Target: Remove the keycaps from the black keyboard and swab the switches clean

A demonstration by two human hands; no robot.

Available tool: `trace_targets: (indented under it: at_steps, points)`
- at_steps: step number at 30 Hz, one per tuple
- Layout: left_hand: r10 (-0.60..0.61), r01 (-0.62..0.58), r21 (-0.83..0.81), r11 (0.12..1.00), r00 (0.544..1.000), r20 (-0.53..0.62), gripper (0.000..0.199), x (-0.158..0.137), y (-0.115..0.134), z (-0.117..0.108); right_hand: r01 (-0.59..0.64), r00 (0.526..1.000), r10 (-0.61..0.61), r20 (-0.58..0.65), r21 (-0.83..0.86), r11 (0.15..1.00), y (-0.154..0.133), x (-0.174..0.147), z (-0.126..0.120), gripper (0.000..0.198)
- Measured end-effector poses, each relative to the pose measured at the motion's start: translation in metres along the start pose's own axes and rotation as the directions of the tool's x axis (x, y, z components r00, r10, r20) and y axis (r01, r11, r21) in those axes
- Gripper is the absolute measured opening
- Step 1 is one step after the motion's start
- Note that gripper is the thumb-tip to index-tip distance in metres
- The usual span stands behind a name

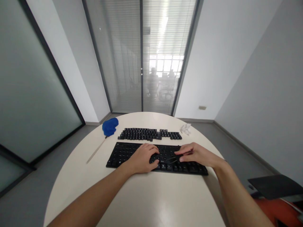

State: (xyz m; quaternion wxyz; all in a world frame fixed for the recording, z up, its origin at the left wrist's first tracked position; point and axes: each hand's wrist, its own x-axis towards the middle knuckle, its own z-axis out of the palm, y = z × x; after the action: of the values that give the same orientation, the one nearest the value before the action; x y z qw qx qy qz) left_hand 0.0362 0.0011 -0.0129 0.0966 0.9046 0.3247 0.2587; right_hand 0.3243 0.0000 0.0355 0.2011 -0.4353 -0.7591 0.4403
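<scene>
Keyboard: long, flat, black plastic keyboard (163, 153), lying across the middle of the round white table (153, 195). Caps are seated along the near edge; much of the upper area shows bare key positions.
Handling, keyboard: probably light and fairly stiff, liable to slide if pushed; best steadied by palm or fingertips on the frame, or gripped at the short ends.
Loose caps: small, square-to-oblong black plastic keycaps (142, 134), set out in rows just beyond the keyboard. Likely very light, hard, a little slippery; grip by opposite sides.
Left hand: the left hand (144, 157) lies over the keyboard's middle, palm down, fingers loosely bent, thumb apart from them with a gap between. No object seen in its grasp.
Right hand: the right hand (195, 154) sits over the keyboard's right part, thumb and fingers pinching slim, two-pronged dark tweezers (171, 158).
Tweezers: prongs parted, pointing left, low over the keys; contact at the tips cannot be told.
Table, left: soft-looking bright blue cloth (110, 126), thin pale stick (97, 150) ending beside it.
Table, right: crumpled white tissue (186, 129) near the keycaps.
</scene>
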Motion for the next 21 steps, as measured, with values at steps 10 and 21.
trace_targets:
  at_steps: [10,21]
  points:
    - [-0.002,0.002,0.017,1.000,1.000,0.007,0.028,-0.002,-0.002,-0.002,0.052,0.997,-0.053,-0.058,-0.007,0.999,-0.003,0.009,0.014,0.040]
    - [-0.007,0.007,0.021,1.000,1.000,0.009,0.029,-0.003,-0.001,-0.002,0.100,0.987,-0.104,-0.121,-0.033,0.994,-0.011,0.011,0.022,0.034]
